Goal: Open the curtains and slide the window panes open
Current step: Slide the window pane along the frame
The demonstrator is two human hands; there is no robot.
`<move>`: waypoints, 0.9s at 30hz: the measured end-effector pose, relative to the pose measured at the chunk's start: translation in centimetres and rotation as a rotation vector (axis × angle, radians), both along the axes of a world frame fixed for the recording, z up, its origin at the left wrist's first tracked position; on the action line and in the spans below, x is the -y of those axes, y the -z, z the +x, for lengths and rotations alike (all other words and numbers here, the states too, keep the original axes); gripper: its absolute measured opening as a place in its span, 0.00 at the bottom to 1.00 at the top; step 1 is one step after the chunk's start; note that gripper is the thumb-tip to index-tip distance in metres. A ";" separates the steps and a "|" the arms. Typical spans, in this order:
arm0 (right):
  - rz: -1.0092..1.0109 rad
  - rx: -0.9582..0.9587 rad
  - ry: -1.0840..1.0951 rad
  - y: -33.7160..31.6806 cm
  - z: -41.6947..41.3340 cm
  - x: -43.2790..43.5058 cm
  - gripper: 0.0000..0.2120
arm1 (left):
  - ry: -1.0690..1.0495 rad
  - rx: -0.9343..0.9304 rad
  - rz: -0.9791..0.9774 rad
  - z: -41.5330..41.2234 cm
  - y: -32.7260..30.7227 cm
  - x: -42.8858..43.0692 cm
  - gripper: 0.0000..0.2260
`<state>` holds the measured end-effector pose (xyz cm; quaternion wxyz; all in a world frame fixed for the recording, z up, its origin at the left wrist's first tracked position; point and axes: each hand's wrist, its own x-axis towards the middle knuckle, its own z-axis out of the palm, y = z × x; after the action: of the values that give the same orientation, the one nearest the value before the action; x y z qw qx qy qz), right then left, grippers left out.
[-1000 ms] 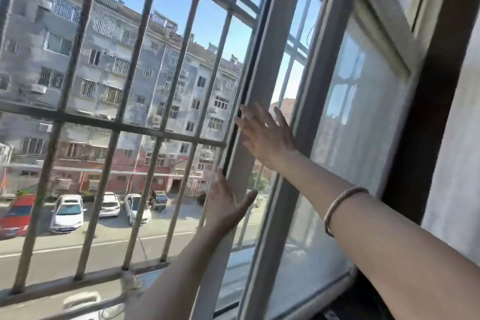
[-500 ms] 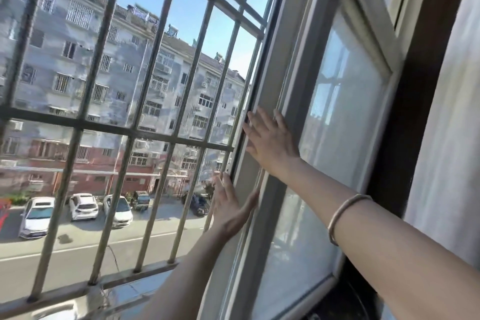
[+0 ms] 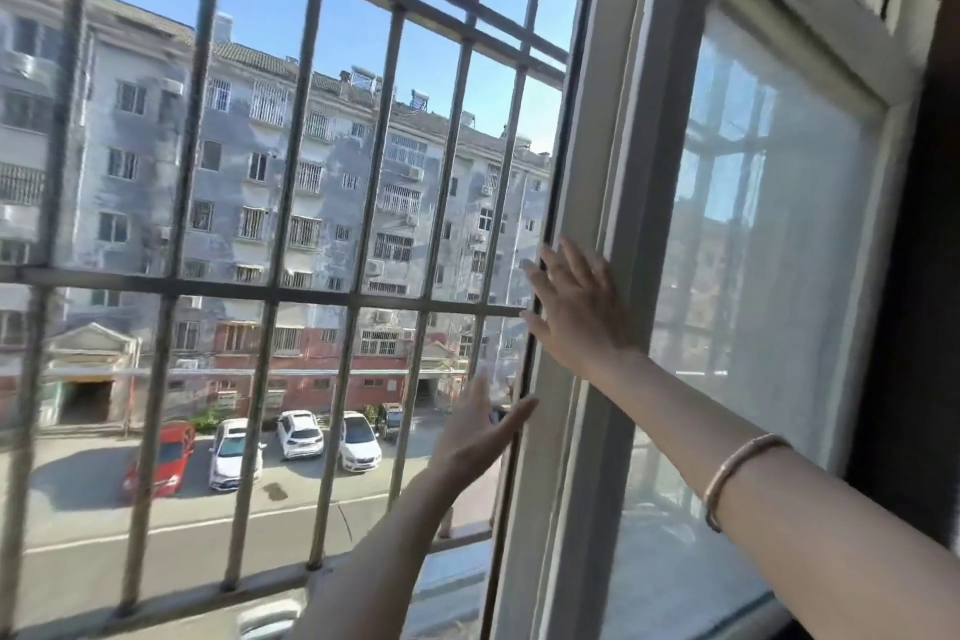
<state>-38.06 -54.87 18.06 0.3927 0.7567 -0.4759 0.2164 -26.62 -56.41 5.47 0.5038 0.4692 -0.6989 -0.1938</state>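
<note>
The sliding window pane's white upright frame stands right of centre, stacked against a second pane with hazy glass. My right hand lies flat on that frame's left edge, fingers spread, a bracelet on the wrist. My left hand is lower, palm against the frame's dark edge, fingers apart. The left part of the window is open to the outside. A dark curtain edge hangs at the far right.
Grey metal security bars cover the open part of the window. Beyond them are an apartment block, a street and parked cars. The window sill runs below my left forearm.
The pane frame has slid further right with both hands on it, and the open gap on the left is wider. The view has swung to the left.
</note>
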 end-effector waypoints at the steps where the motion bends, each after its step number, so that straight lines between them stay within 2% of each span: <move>1: -0.003 0.055 -0.040 0.3 0.4 0.0 0.28 | -0.035 0.008 -0.011 1.0 -0.4 -0.5 0.44; 7: 0.097 0.349 -0.267 1.2 4.3 -0.2 0.29 | -0.284 0.085 -0.054 6.7 -2.1 -4.9 0.48; 11: 0.189 0.458 -0.446 1.4 8.0 -1.7 0.31 | -0.463 0.137 -0.067 9.6 -2.1 -8.4 0.41; 16: 0.302 0.525 -0.681 2.2 13.2 -5.0 0.32 | -0.715 0.237 -0.064 13.0 -2.4 -14.1 0.39; 21: 0.377 0.497 -0.877 3.1 18.2 -9.9 0.32 | -0.935 0.280 -0.022 17.0 -2.3 -22.0 0.35; 27: 0.418 0.469 -1.053 3.7 24.1 -17.9 0.32 | -1.107 0.177 0.034 21.2 -2.3 -32.1 0.36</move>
<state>-13.97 -36.95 14.33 -0.0391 0.8834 -0.1441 0.4442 -5.45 -24.33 7.76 0.4620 0.7886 -0.3849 0.1284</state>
